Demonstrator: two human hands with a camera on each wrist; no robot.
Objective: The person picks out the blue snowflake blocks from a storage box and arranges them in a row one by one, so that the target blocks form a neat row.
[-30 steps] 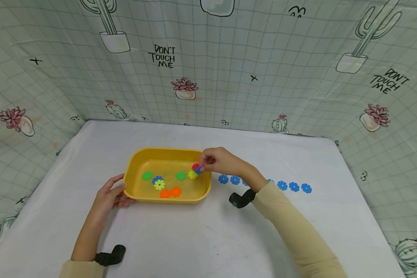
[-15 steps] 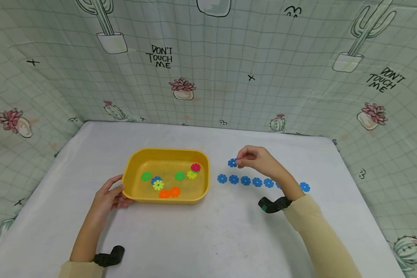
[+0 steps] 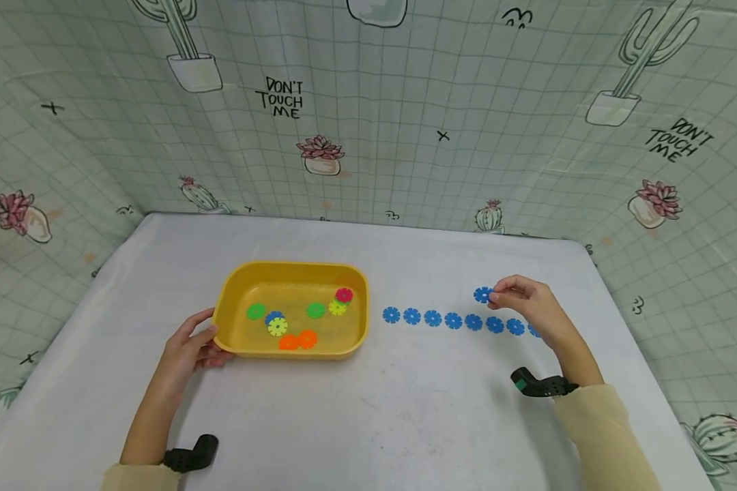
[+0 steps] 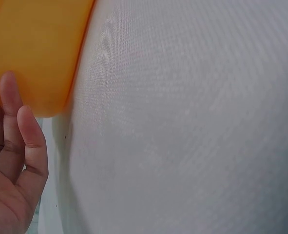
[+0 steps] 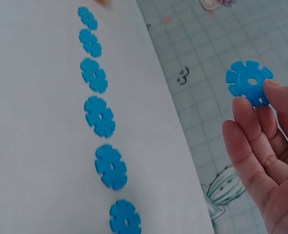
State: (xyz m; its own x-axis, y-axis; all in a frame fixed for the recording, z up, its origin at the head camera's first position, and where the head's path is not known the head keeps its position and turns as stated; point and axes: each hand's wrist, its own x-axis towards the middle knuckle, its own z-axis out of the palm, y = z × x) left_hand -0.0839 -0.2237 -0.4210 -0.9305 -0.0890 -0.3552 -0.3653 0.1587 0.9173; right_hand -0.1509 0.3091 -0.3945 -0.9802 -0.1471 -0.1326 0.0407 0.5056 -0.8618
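Note:
My right hand (image 3: 525, 300) pinches a blue notched plastic disc (image 3: 482, 294) between thumb and fingers. In the head view it overlaps the table behind the right part of a row of several blue discs (image 3: 453, 320). The right wrist view shows the held disc (image 5: 248, 80) with its round centre hole and slotted rim. My left hand (image 3: 187, 348) holds the left end of a yellow tray (image 3: 295, 273), its thumb at the rim; in the left wrist view, fingers (image 4: 11, 92) lie along the outer wall. The row's right end is partly hidden behind my right hand.
Inside the tray lie green discs (image 3: 256, 311), orange discs (image 3: 307, 339), a pink disc (image 3: 344, 295), yellow discs (image 3: 277, 327) and a partly covered blue disc (image 3: 273, 316). A white cloth (image 3: 368, 423) covers the table; a cactus-print curtain (image 3: 381, 170) stands behind it.
My right hand has lifted the blue disc out of the tray and carried it rightward behind the row. The left hand stays at the tray.

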